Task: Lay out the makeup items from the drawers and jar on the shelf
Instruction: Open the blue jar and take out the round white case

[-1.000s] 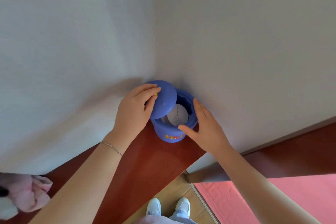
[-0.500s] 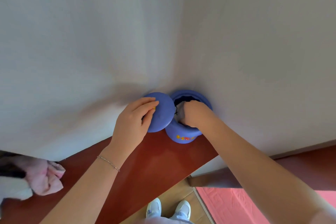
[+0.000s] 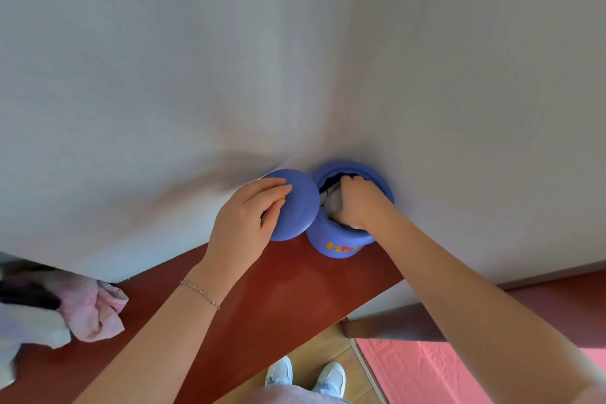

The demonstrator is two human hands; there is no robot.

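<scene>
At centre frame, the left hand [image 3: 244,223] grips a smooth, round blue lid [image 3: 295,205], held tilted beside a squat blue jar [image 3: 341,239] on the glossy red-brown shelf [image 3: 262,305]. The right hand [image 3: 359,203] reaches into the jar's mouth, fingers curled around pale items inside.

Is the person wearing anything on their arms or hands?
Both arms are bare, with no sleeves showing and no gloves. The left hand has a thin silver chain bracelet on its wrist. The right hand shows no jewellery.
</scene>
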